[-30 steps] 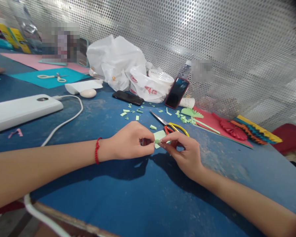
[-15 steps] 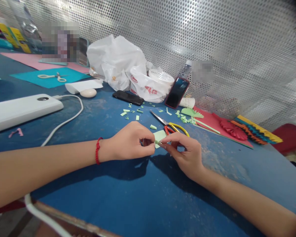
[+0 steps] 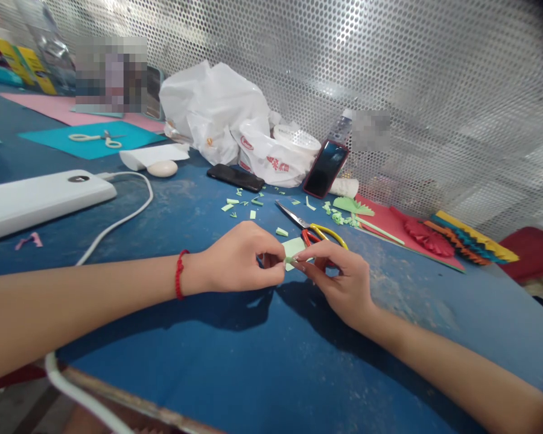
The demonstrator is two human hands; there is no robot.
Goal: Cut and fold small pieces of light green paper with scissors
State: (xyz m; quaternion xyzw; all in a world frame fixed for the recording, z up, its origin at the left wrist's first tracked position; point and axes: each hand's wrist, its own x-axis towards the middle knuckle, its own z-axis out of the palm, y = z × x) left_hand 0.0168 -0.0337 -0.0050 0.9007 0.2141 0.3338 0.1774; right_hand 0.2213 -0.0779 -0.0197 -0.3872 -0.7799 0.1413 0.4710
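Co-worker's hand is gone from ten o'clock; left hand (image 3: 244,259) and right hand (image 3: 344,274) pinch small green paper (image 3: 289,260), probably folding; next likely needs firm creasing.

— Left forearm (image 3: 95,304), worn items?
— One bracelet (image 3: 180,276): red, slim, cord-like, knobbly in texture, closely fitted around the wrist. Forearm otherwise bare.
— Right forearm (image 3: 438,346)?
— Bare, slender, narrowing towards the wrist.

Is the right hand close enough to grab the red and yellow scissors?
Probably yes: the scissors lie just beyond the right hand, handles toward it, nothing seen between. But its fingertips seem to pinch green paper.
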